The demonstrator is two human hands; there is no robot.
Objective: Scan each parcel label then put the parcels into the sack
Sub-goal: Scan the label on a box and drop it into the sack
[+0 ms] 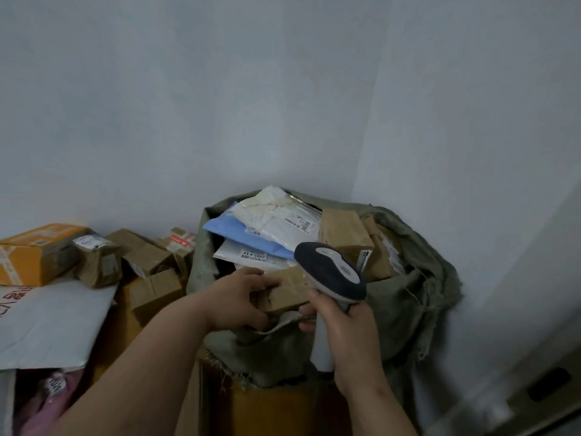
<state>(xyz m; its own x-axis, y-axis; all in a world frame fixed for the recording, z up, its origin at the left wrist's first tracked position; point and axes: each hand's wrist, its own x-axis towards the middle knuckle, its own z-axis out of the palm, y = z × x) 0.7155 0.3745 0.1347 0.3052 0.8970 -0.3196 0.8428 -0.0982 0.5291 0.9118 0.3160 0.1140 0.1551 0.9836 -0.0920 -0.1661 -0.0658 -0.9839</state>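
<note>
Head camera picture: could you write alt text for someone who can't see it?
A person's left hand grips a cardboard box at the mouth of a full green sack, while the right hand holds a scanner above it. Bagged parcels fill the sack, and more boxes lie to the left by a grey wall.

left hand point(242, 298) holds box point(284, 292) in sack point(408, 297) | right hand point(349, 335) holds scanner point(333, 272)
</note>
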